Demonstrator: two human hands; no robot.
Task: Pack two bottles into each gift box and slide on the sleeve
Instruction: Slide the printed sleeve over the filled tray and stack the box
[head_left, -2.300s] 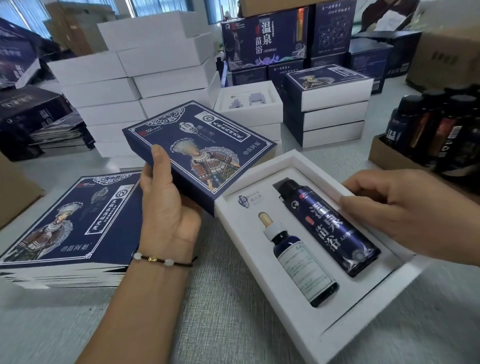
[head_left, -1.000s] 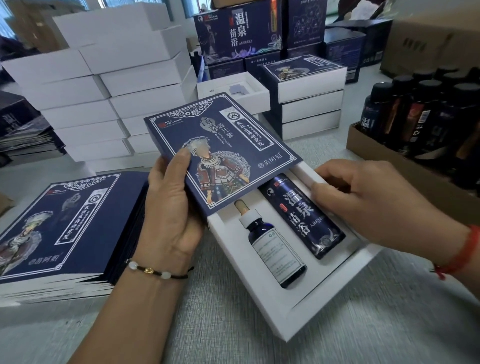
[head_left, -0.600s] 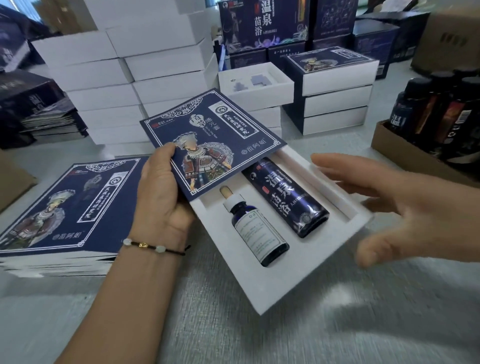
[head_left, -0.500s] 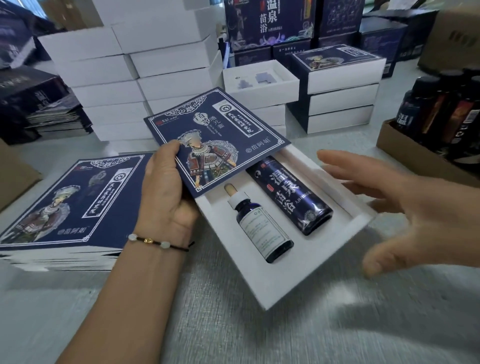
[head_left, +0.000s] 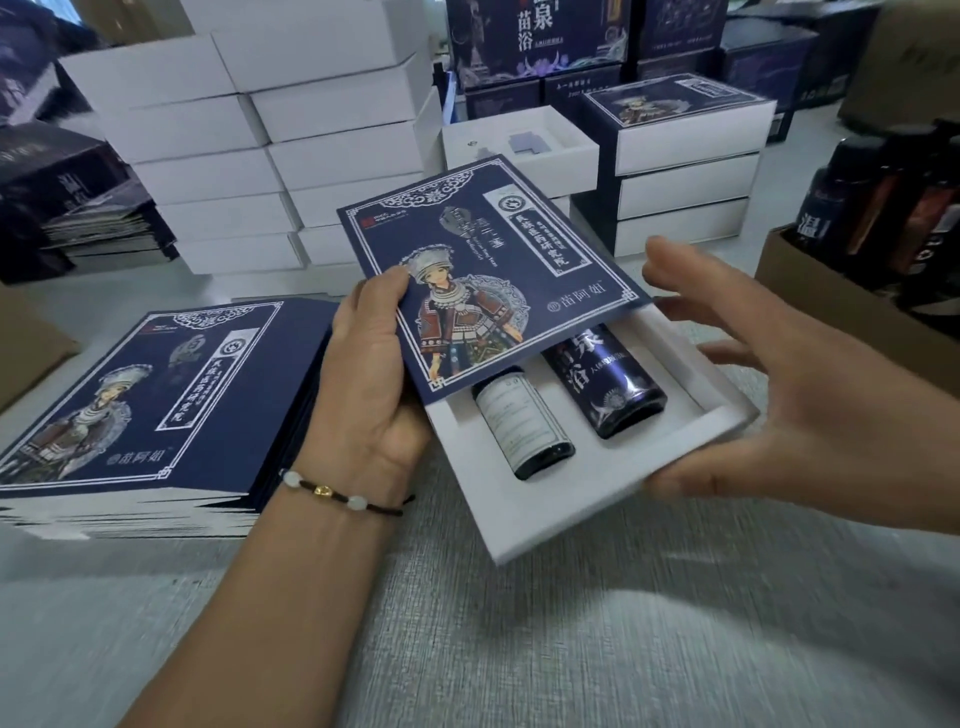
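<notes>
A white gift box (head_left: 561, 512) lies tilted on the table with its far half inside a dark blue printed sleeve (head_left: 488, 270). Two bottles lie in its insert: a small dropper bottle (head_left: 524, 426) on the left and a larger dark blue bottle (head_left: 605, 382) on the right, both with their tops hidden under the sleeve. My left hand (head_left: 374, 374) grips the sleeve's left edge, thumb on top. My right hand (head_left: 810, 395) has its fingers spread, with the thumb against the box's near right corner.
A stack of flat blue sleeves (head_left: 140, 395) lies to the left. Stacks of white boxes (head_left: 260, 156) stand behind, with an open box (head_left: 519, 150) and sleeved boxes (head_left: 685, 156) at the back. A cardboard tray of dark bottles (head_left: 883, 208) sits at the right.
The sleeve has slid further over the box, now covering the tops of both bottles. My right hand has come in from the side to the box's near right corner.
</notes>
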